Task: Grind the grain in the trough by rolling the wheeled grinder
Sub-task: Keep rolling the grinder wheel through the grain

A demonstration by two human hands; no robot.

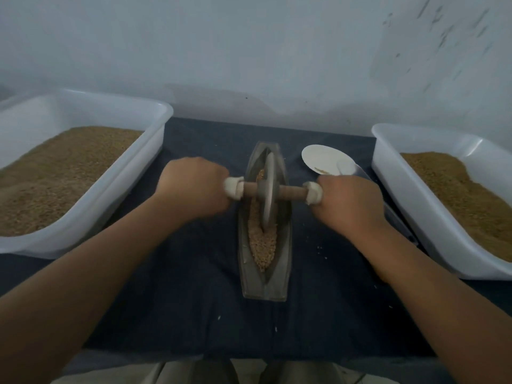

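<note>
**My left hand** [194, 187]: clenched knuckles-up round the white-wrapped left end of the axle.

**My right hand** [349, 200]: clenched the same way round the right end, fingers curled under and out of sight.

**Wheeled grinder** [267, 192]: disc upright in the groove, in the far half of the trough, with the axle lying level across it between my fists.

**Trough** [285, 245]: dark and boat-shaped, lying lengthwise away from me, centred between my arms.

**Grain** [261, 245]: heaped in the near half and touching the disc's lower edge. The kernels look mostly whole, so I judge the grinding far from done.

**Method:** I should press equally through both fists, hold the axle square to the trough so the disc cannot ride up a wall, roll the full length into the near heap, and ease off at each tip. Stray kernels on the cloth [194, 286] warn of spilling.

**Surroundings:** a white scoop [324, 159] just beyond my right hand; a left tub [155, 139] and a right tub [415, 189], both holding grain.
</note>
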